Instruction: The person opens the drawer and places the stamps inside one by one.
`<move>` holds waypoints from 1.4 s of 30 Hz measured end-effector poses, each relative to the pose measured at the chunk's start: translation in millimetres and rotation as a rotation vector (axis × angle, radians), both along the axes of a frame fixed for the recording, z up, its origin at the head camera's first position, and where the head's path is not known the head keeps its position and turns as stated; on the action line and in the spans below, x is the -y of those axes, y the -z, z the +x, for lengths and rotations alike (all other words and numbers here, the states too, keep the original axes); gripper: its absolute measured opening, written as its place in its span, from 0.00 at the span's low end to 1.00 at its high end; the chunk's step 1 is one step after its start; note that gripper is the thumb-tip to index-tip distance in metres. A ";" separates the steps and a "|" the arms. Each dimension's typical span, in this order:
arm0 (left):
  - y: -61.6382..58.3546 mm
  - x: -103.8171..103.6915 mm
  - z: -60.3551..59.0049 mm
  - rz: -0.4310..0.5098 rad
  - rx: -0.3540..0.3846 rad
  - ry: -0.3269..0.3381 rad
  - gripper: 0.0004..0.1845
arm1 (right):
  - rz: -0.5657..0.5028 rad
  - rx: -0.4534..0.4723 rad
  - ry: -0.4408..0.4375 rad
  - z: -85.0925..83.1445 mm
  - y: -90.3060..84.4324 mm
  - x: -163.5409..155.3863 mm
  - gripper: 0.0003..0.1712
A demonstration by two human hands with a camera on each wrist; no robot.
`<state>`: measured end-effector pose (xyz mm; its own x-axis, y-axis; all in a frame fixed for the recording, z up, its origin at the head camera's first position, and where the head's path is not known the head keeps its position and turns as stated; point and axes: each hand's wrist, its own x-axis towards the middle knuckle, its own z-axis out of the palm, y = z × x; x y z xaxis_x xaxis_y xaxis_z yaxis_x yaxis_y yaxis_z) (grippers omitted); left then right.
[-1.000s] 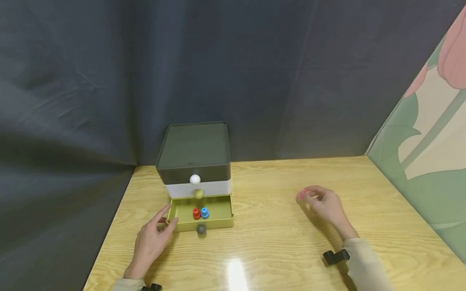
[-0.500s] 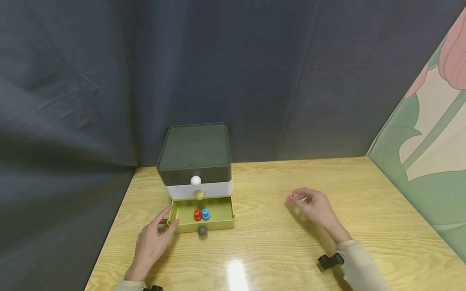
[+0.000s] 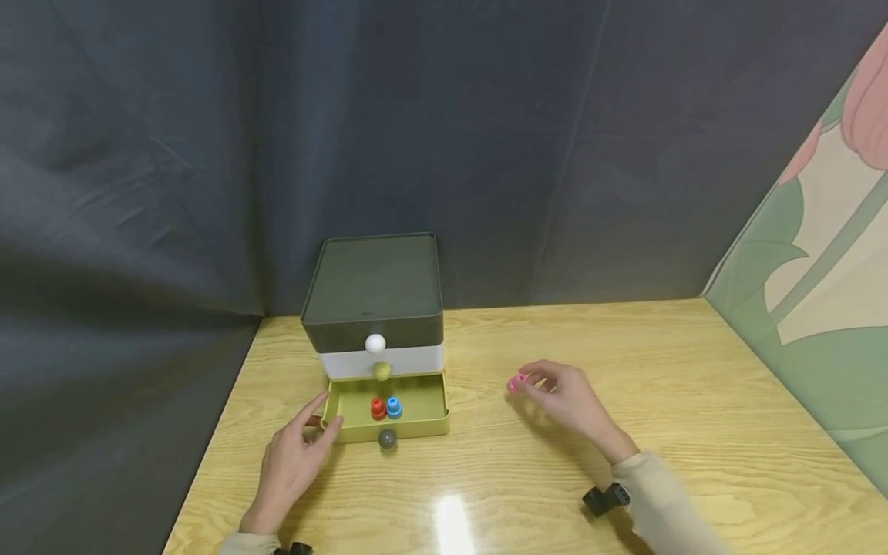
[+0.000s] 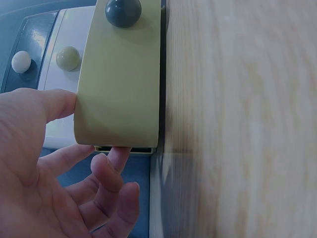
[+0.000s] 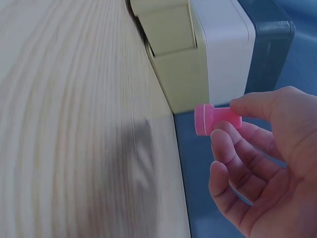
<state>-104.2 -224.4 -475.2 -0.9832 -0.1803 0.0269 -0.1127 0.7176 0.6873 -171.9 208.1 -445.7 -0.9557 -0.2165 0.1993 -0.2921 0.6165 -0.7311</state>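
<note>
Currently the right hand (image 3: 565, 397) pinches a pink peg (image 3: 516, 382) between thumb and fingertips, above the bench (image 3: 624, 347), right of the open yellow-green drawer (image 3: 423, 424). Left hand (image 3: 291, 462) grips that drawer's front left corner, thumb on its face. Step judged: carrying the peg across to the drawer. Next move needs leftward travel over the drawer wall, beside the red peg (image 3: 378, 408) and blue peg (image 3: 393, 406). Pink peg's long axis lies roughly level; flanged end points toward the drawer.
</note>
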 end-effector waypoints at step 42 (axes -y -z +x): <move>1.0 0.5 -1.1 0.003 -0.008 -0.007 0.32 | -0.029 0.004 -0.270 0.6 -23.2 105.3 0.11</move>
